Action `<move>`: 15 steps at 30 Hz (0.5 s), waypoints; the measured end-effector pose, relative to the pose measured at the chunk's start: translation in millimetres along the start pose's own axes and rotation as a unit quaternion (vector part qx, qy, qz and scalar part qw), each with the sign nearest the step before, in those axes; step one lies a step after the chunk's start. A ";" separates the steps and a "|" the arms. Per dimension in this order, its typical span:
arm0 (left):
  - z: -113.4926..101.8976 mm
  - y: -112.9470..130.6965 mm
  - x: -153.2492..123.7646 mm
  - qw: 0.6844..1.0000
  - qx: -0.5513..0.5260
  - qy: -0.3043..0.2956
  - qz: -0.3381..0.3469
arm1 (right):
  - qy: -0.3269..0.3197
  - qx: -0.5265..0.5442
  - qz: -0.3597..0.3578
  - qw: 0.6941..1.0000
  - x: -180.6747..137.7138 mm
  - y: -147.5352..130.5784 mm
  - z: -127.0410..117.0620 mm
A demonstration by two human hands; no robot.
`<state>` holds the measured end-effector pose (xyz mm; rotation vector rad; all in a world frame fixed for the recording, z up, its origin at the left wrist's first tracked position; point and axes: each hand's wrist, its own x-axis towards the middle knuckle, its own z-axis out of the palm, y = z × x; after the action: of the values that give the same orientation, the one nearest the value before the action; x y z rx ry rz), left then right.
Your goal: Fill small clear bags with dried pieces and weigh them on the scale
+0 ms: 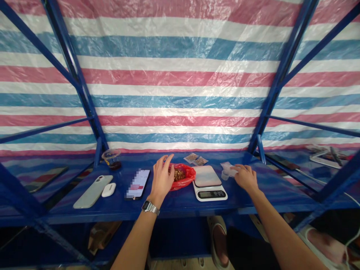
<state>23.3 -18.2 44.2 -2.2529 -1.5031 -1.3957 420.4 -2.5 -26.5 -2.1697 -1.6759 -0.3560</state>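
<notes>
A makeshift packing stall: blue metal shelf rack (174, 202) backed by striped plastic tarpaulin (180, 86), with a small white digital scale (209, 183).

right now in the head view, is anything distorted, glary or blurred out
Head view: wide-angle lens bows the blue metal shelf posts outward; the striped plastic tarp carries soft sheen, no harsh glare; the black phone's screen is pixelated; left hand at the red plastic bag of nuts and right hand look sharp.

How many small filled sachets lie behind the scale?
2: one clear brown-filled sachet and another to its right, both on the blue metal shelf behind the white scale; more may be hidden.
</notes>
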 end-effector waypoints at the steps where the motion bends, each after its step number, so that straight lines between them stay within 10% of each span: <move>1: -0.1 -0.4 -0.2 1.000 0.000 0.001 0.002 | -0.017 -0.003 0.006 1.000 0.2 2.3 3.4; 9: -4.4 -4.9 -0.9 1.000 0.012 0.012 -0.006 | 0.012 0.055 0.039 0.998 8.0 9.5 -6.5; 15: -4.4 -6.0 -2.5 1.000 0.014 0.017 -0.008 | 0.052 0.088 -0.020 0.995 38.3 -64.7 -49.2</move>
<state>15.7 -19.0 42.7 -2.1938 -1.5239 -1.4026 369.2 23.5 42.6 -1.9594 -1.6318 -0.3147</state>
